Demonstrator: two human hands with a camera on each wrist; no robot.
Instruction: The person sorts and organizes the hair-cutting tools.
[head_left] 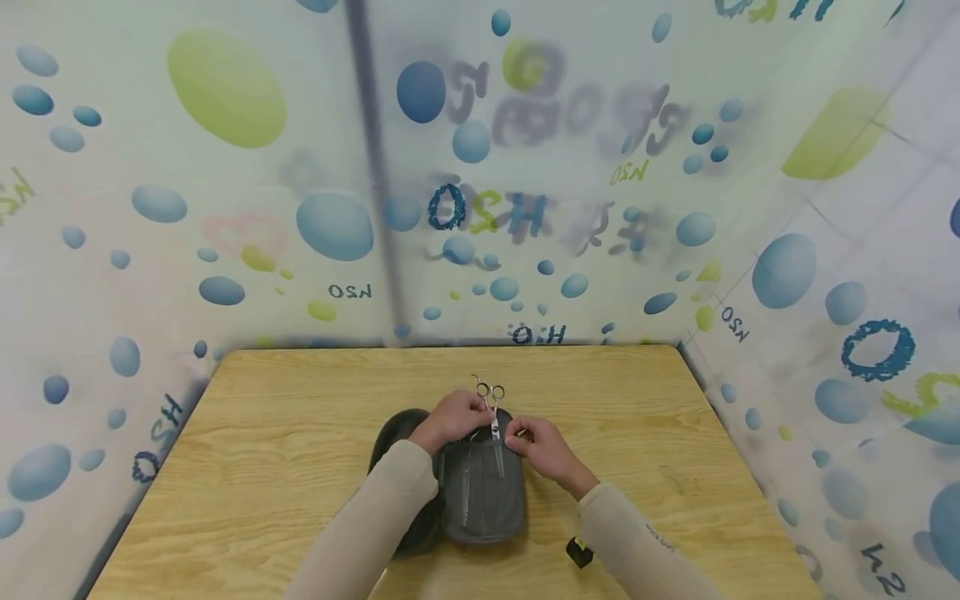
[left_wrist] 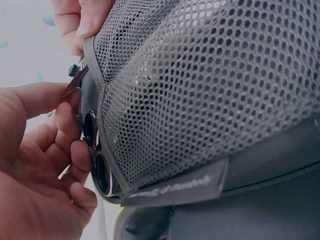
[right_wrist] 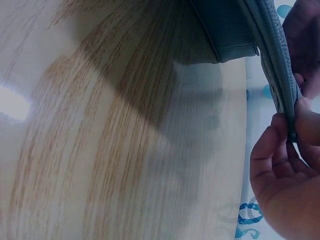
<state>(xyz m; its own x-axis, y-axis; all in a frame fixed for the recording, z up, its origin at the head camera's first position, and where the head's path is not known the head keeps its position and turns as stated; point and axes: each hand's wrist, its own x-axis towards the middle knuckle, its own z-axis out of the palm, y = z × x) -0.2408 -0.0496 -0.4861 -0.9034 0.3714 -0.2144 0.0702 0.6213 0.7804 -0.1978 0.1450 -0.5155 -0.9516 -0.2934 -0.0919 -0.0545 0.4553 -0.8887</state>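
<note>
A dark grey zip case [head_left: 483,500] lies spread on the table, one half carrying a mesh pocket [left_wrist: 200,85]. My left hand [head_left: 455,417] pinches a pair of silver scissors [head_left: 495,432] near the pivot. Their finger rings point to the far side, and the blades run down behind the mesh. Two more finger rings [left_wrist: 102,172] show at the pocket's mouth in the left wrist view, below the left fingers. My right hand [head_left: 542,446] pinches the pocket's edge at the case's right rim; in the right wrist view its fingers [right_wrist: 277,145] wrap the zipped edge.
The case's other half [head_left: 405,425] lies to the left, partly under my left forearm. A small black object with a yellow patch [head_left: 579,552] sits by the right sleeve. The wooden table [head_left: 300,417] meets a patterned curtain [head_left: 337,275] at its far edge.
</note>
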